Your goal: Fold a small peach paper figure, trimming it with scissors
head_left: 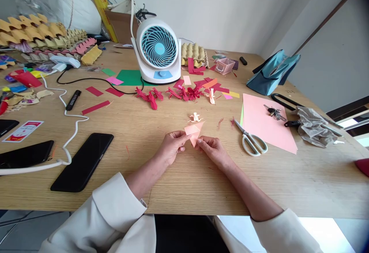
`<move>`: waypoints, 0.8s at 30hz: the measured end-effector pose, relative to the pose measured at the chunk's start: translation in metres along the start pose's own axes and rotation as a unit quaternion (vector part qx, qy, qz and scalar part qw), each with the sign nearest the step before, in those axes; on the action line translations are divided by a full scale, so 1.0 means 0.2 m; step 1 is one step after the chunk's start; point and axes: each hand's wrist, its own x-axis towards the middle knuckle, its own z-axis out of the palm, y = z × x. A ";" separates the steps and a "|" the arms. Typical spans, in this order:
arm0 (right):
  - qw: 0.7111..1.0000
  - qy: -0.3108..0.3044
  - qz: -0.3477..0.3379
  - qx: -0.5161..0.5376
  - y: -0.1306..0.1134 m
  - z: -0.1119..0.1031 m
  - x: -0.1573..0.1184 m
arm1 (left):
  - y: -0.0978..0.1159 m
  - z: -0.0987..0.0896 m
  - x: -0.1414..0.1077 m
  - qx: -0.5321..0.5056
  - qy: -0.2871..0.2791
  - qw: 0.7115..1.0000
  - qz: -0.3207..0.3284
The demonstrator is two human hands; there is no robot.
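Note:
Between my hands is a small folded piece of pale pink paper (194, 130), raised a little above the wooden table. My left hand (173, 145) pinches its left edge between thumb and fingers. The lower right part of the paper is gripped by my right hand (211, 150), thumb on top. Just beyond it lies a small cut-and-folded pale pink paper figure (195, 117). To the right of my right hand rest white-handled scissors (251, 141), their blades slightly apart and pointing away to the left.
Folded red paper figures (151, 98) lie in a row before a white fan (159, 49). Pink sheets (265, 122) with keys (275, 113) on top are at right. A black phone (82, 162) lies left, near a white cable (75, 128) and a black marker (73, 100).

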 end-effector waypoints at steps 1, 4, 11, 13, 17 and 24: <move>1.000 -0.001 0.001 0.005 0.00 0.00 0.00 | 0.00 0.00 0.00 -0.003 0.000 1.000 -0.001; 1.000 -0.006 -0.002 0.005 0.01 0.00 0.00 | -0.01 0.00 0.00 -0.003 -0.004 1.000 0.004; 1.000 0.009 -0.005 0.005 0.04 0.03 0.01 | -0.03 0.02 -0.02 0.037 -0.016 0.998 0.038; 1.000 0.017 -0.006 0.002 0.04 0.03 0.01 | -0.03 0.02 -0.02 0.049 -0.018 0.997 0.062; 1.000 0.022 -0.013 -0.013 0.06 0.03 0.01 | -0.04 0.01 -0.02 0.062 -0.014 0.993 0.100; 0.999 0.026 -0.023 -0.018 0.05 0.04 0.01 | -0.03 0.01 -0.02 0.041 -0.041 0.994 0.092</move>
